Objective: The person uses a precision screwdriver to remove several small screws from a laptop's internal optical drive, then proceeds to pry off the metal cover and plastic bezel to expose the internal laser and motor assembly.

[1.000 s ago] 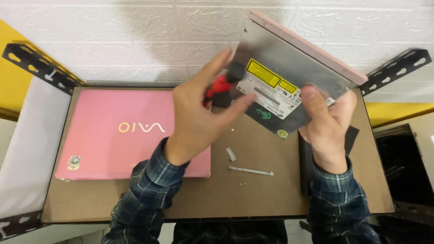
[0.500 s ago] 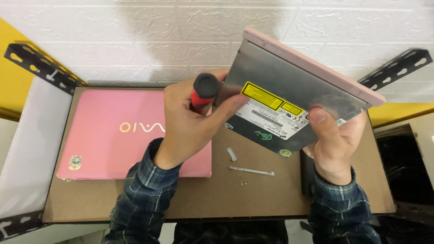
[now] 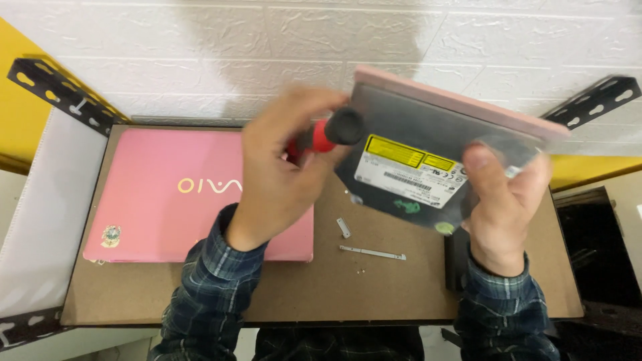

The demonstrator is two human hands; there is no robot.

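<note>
Optical drive (image 3: 428, 160) — flat grey metal slab, pink-edged — clamped in right hand (image 3: 505, 204); left hand (image 3: 281, 174) around red-black screwdriver (image 3: 328, 134).

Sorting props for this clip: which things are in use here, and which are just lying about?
In use:
- optical drive, held up by the right hand
- red-and-black screwdriver, gripped in the left hand

Lying about:
- closed pink laptop
- thin metal strip
- small metal bracket
- black part by the right wrist
</note>
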